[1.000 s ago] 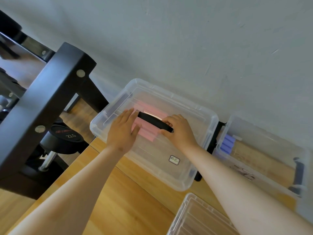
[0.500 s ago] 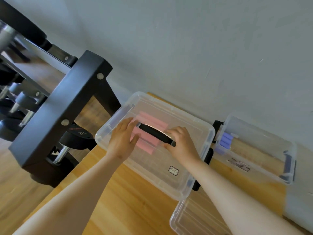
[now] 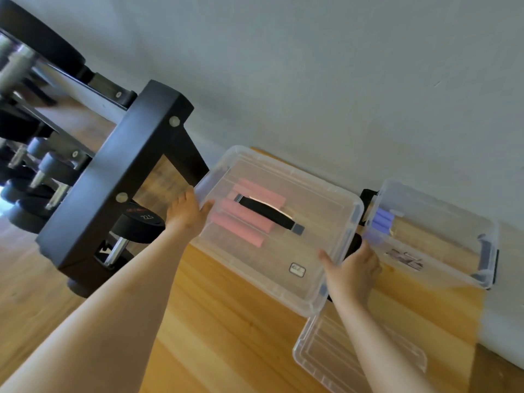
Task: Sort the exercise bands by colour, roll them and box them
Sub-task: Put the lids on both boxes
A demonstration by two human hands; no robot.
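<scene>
Pink rolled bands (image 3: 243, 219), three or four of them, lie side by side inside a clear lidded box (image 3: 255, 268), just under its black carry handle (image 3: 266, 212). The box sits on the wooden counter (image 3: 226, 321), hard against the wall (image 3: 312, 80). Rolls look soft, rubbery and near weightless; loose in there, likely to slide or unroll if the box tips. Box itself: thin, stiff plastic, smooth-sided, probably slick and a little flexy, light even when loaded. Left hand (image 3: 185, 215) grasps the left end, thumb over the lid edge, fingers (image 3: 190, 197) curled round the end wall. Right hand (image 3: 353, 268) grips the right end by the black latch (image 3: 355, 245), thumb on the lid; its other fingers are wrapped out of sight. Cannot tell whether that latch is snapped down. Best hold, to my eye: both ends under the rim as now, kept level, or the centre handle once both latches are surely closed. Squeezing the long walls would bow them. Just beside it, right, a second clear box (image 3: 442, 205) holds purple rolls (image 3: 381, 222) at its near end. A loose clear lid (image 3: 354, 361) lies on the counter in front. Left of everything, a black dumbbell rack (image 3: 113, 177) stands close, with a dumbbell marked 22.5 (image 3: 139, 219) low in it.
</scene>
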